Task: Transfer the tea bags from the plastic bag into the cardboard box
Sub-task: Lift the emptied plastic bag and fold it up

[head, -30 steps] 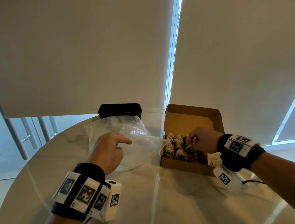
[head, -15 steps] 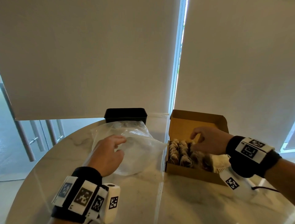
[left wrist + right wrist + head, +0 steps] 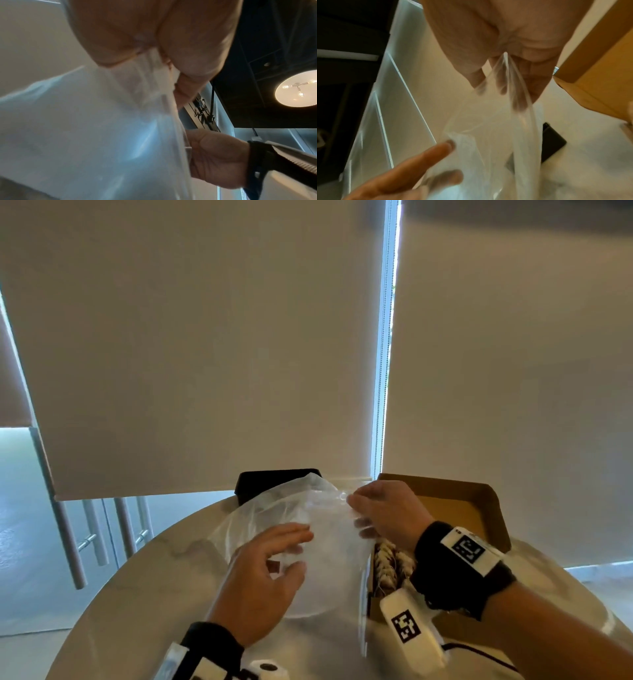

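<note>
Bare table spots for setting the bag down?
Free: the table left of the plastic bag, and the near edge between both wrists. Crowded: the far side, with the black tray, bag and cardboard box packed together.

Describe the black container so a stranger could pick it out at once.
Start at the round marble table and look to its far edge, under the window blinds. The black container sits there, behind the clear plastic bag and left of the open cardboard box. It is the only dark, opaque item.

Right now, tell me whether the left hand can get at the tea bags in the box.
Probably not directly: the plastic bag held up by the right hand hangs between the left hand and the tea bags in the cardboard box.
</note>
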`<action>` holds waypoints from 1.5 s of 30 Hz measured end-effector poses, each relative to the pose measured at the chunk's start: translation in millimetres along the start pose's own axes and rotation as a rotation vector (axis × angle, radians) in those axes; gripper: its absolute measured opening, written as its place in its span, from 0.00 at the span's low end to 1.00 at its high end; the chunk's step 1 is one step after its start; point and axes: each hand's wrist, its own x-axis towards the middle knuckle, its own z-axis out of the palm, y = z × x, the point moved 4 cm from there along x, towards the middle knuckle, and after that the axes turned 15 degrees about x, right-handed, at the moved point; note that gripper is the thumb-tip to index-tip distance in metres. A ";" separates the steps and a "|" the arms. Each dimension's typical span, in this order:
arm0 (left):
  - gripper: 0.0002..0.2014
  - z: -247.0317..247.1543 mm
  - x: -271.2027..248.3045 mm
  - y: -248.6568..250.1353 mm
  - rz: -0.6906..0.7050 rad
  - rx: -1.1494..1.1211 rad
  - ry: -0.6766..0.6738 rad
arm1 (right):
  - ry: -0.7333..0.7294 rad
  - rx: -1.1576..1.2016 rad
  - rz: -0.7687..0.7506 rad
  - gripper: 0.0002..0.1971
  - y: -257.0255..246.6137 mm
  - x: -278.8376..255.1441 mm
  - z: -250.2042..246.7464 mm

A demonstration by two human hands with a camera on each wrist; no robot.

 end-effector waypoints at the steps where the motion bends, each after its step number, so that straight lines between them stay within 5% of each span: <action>1: 0.12 0.7 -0.7 1.9 0.004 -0.013 -0.023 | 0.038 -0.066 -0.075 0.07 -3.2 1.7 -3.9; 3: 0.04 -5.9 1.8 5.9 -0.022 -0.114 -0.034 | 0.022 -0.059 -0.175 0.09 -12.7 -1.7 -12.3; 6: 0.08 -26.9 15.5 8.4 -0.090 -0.319 0.141 | -0.099 0.073 -0.243 0.09 -30.7 -18.2 -29.3; 10: 0.09 -44.0 56.4 2.3 -0.201 -0.208 0.256 | -0.154 -0.055 -0.360 0.15 -44.6 -38.8 -47.9; 16: 0.25 -53.2 111.2 -0.6 -0.309 0.029 0.181 | -0.183 -0.060 -0.415 0.24 -50.7 -51.9 -63.8; 20: 0.17 -57.3 117.9 0.0 -0.386 -0.222 0.064 | -0.179 -0.021 -0.416 0.28 -50.6 -46.5 -76.9; 28: 0.03 -72.1 102.3 1.6 -0.362 -0.543 0.155 | -0.026 -0.108 -0.352 0.15 -53.2 -41.6 -103.5; 34: 0.07 -83.1 102.4 8.0 -0.317 -0.460 0.307 | 0.251 0.106 -0.475 0.14 -63.8 -40.3 -108.6; 36: 0.02 -84.7 101.0 9.0 -0.338 -0.518 0.358 | 0.148 0.309 -0.454 0.16 -59.5 -45.9 -100.9; 38: 0.08 -90.9 97.2 6.2 -0.376 -0.611 0.399 | -0.058 0.295 -0.347 0.29 -41.3 -52.1 -90.7; 40: 0.10 -99.7 90.8 4.8 -0.347 -0.668 0.360 | -0.192 0.214 -0.292 0.28 -23.0 -59.5 -80.7; 42: 0.08 -101.8 79.7 4.5 -0.274 -0.669 0.181 | -0.075 0.207 -0.324 0.17 -11.7 -57.6 -84.6; 44: 0.25 -92.3 63.1 0.0 -0.256 -0.639 -0.074 | 0.040 0.279 -0.324 0.13 -5.1 -55.8 -92.8; 45: 0.30 -84.2 54.5 -2.9 -0.251 -0.587 -0.173 | 0.039 0.306 -0.318 0.21 -2.0 -54.5 -95.7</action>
